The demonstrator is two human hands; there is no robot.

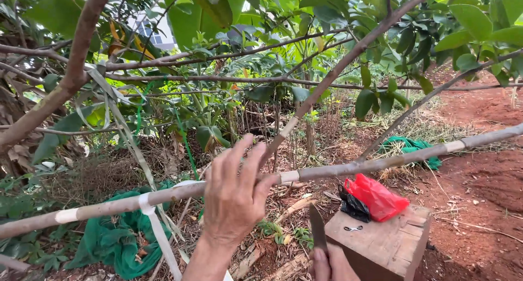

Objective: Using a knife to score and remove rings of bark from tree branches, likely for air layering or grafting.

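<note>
While the left hand wraps around a long branch, the right hand below it grips a knife, blade upright beside a wooden block.

Grey-brown branch, banded pale where bark was stripped, at three to nine o'clock. Red plastic bag beside black bag, at four o'clock on pale brown wooden block. Green netting at eight o'clock, more green cloth at three. Reddish-brown soil. White strip tied round branch.
</note>
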